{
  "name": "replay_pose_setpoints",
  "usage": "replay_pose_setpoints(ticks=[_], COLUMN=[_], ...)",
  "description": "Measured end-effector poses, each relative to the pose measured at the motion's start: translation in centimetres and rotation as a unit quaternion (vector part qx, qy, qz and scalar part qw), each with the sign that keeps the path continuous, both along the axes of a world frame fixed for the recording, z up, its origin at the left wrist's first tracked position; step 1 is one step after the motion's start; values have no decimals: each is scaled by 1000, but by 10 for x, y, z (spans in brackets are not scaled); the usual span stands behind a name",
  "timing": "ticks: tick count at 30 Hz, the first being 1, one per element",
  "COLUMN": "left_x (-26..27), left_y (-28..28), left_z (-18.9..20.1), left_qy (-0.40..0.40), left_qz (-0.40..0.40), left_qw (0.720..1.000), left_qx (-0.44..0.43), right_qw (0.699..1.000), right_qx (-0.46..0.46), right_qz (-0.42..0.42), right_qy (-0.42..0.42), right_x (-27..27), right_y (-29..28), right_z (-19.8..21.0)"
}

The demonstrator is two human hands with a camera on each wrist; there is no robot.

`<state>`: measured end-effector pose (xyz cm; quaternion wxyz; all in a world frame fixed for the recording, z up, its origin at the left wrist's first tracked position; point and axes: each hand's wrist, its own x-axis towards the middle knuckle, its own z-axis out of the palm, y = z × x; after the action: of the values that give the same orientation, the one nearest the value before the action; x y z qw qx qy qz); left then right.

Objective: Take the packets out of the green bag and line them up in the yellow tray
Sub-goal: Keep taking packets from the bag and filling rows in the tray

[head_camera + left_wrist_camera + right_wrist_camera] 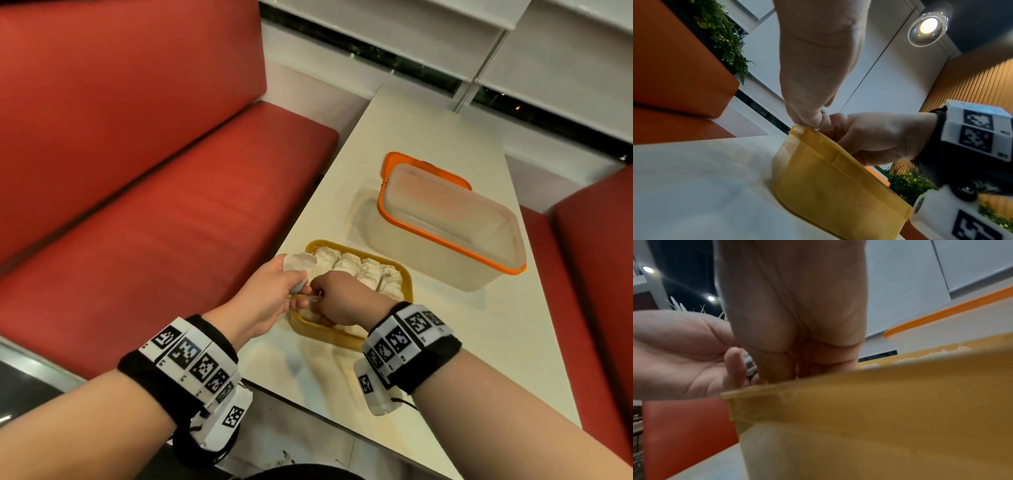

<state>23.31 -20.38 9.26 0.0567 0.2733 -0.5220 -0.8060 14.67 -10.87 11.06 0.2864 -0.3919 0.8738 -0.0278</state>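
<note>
The yellow tray (407, 278) stands on the table with several white packets (349, 268) in a row across its far side. My left hand (286, 286) is at the tray's left edge and grips one more white packet (299, 263), with a small silvery-grey piece (297, 287) under its fingers. My right hand (337, 298) reaches over the tray's near left corner with its fingers curled down. Its fingertips meet the left fingertips at that silvery piece (749, 363). The tray's wall (828, 186) hides what lies under the right hand (869, 138). No green bag is in view.
A clear box with an orange rim (445, 222) lies tilted on its orange lid (394, 161) behind the tray. The pale table (342, 370) is narrow, with red benches on the left (137, 205) and on the right (589, 274).
</note>
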Motion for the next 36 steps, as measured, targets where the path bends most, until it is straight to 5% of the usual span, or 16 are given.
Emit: replay_pose_setpoints(ticks=[13,25,36], left_x=[-2,-3,-5], left_y=[1,3,3], left_z=[2,2,1], left_qy=[-14,-20,-34], left_qz=[-9,-10,-15], left_qw=[1000,999,998], left_qx=[-18,-35,-60], right_qw=[991,988,992], right_qx=[96,47,-20], right_qz=[81,135,89], right_qy=[36,61,83], right_x=[4,6,8], right_y=[-13,-9,-6], right_z=[0,-7,-16])
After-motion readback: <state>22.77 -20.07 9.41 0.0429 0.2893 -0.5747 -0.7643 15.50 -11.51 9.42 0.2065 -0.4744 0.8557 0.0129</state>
